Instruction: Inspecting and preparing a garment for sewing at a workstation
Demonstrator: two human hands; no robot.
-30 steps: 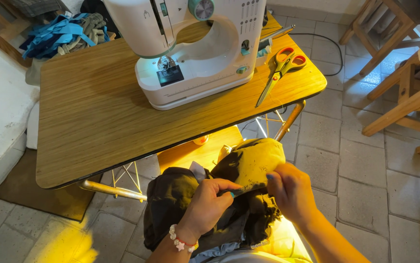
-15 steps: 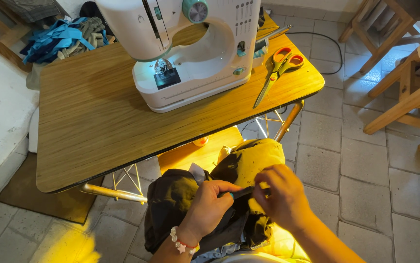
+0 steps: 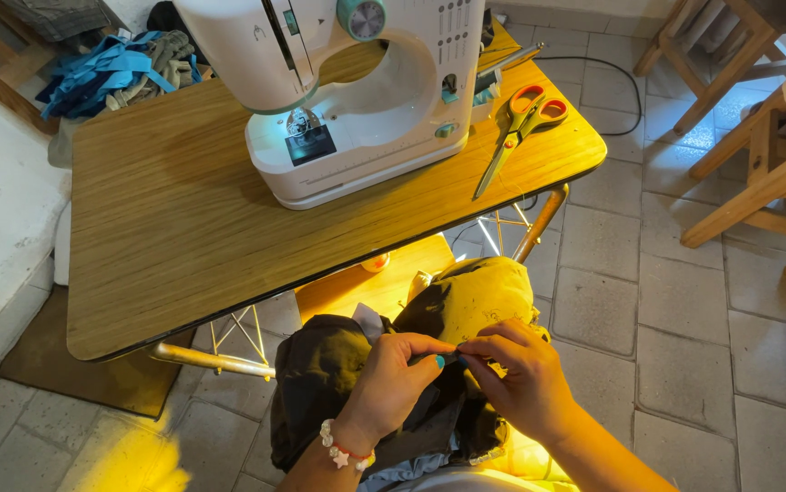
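Your left hand (image 3: 391, 383) and right hand (image 3: 520, 378) meet over the dark fabric (image 3: 338, 383) bunched in your lap, below the near edge of the wooden table (image 3: 165, 237). Left fingers are curled, thumb and forefinger pressed together pinching a fold of the fabric at the point where the two hands touch; right fingertips are pressed together on the same fold, pinching it from the other side. Cannot tell whether anything small sits between the fingertips. A bead bracelet (image 3: 343, 448) sits on your left wrist. The fabric drapes over both knees, dark on the left, a yellow-lit patch at upper right beside the right hand. On the table, well apart from the hands, stands a white sewing machine (image 3: 357, 100) with its lamp lit; orange-handled scissors (image 3: 516, 128) lie just right of it, blades shut, tips pointing toward you. A pile of blue cloth scraps (image 3: 106, 68) lies past the table's far left corner. Wooden chairs (image 3: 757, 137) stand at right on the tiled floor (image 3: 684, 364).
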